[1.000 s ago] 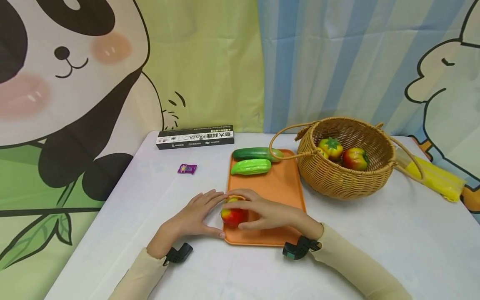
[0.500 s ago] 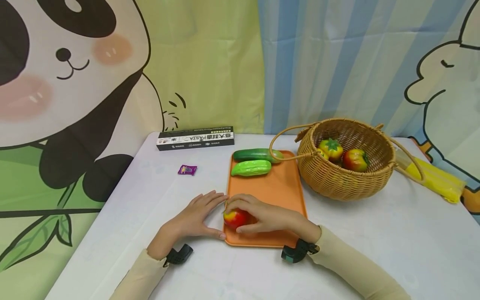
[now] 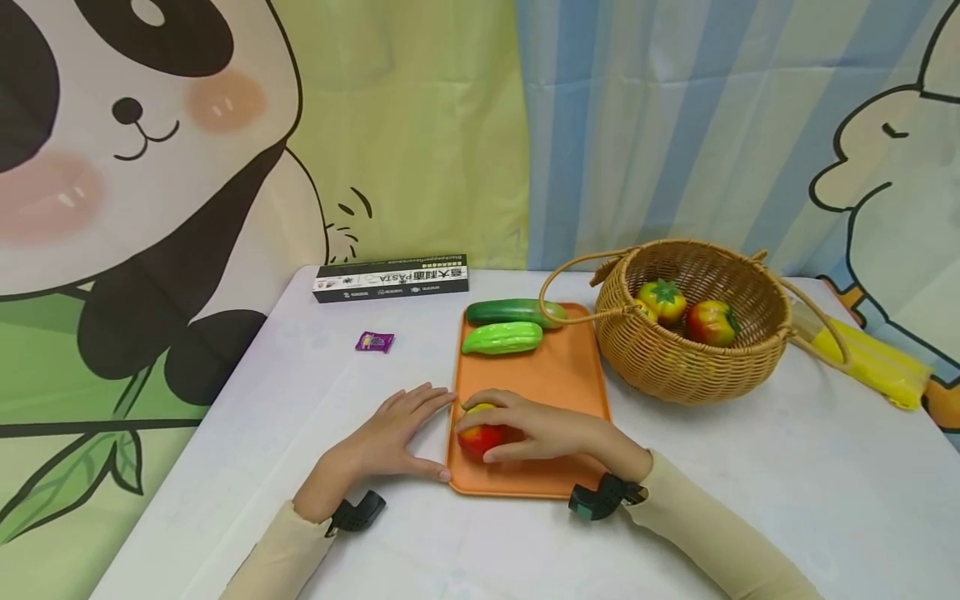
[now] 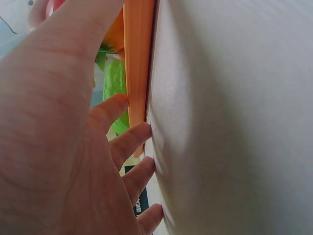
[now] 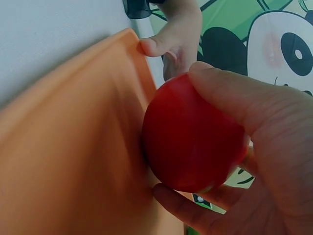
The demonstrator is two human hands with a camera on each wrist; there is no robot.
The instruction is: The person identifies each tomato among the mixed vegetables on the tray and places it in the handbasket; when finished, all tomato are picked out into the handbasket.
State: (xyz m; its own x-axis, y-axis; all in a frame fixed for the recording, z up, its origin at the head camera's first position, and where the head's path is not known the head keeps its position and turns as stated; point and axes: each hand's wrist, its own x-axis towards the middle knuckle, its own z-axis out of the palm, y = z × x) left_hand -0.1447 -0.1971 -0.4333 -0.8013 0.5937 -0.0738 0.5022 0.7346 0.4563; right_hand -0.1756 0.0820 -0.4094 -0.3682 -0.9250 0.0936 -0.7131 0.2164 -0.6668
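Note:
My right hand (image 3: 536, 427) curls round a red-and-yellow tomato (image 3: 480, 440) low over the near left part of an orange tray (image 3: 540, 375). In the right wrist view the thumb lies on top of the tomato (image 5: 190, 137) and the fingers reach beneath it. At the tray's left edge my left hand (image 3: 393, 433) rests with fingers extended and thumb spread, its tips right at the rim. The left wrist view shows these fingers along the tray's side (image 4: 138, 63). A dark green cucumber (image 3: 510, 312) and a light green bumpy gourd (image 3: 502, 337) lie at the tray's far end.
A wicker basket (image 3: 682, 375) with several similar fruits stands right of the tray, one handle hanging over the tray's far corner. Behind it lies a yellow packet (image 3: 873, 358). A pasta box (image 3: 390, 279) and a small purple wrapped sweet (image 3: 375, 341) lie at the back left.
The tomato has shifted slightly to the right on the tray side, away from the left hand, with the right hand closing round it. The left hand has stayed in place.

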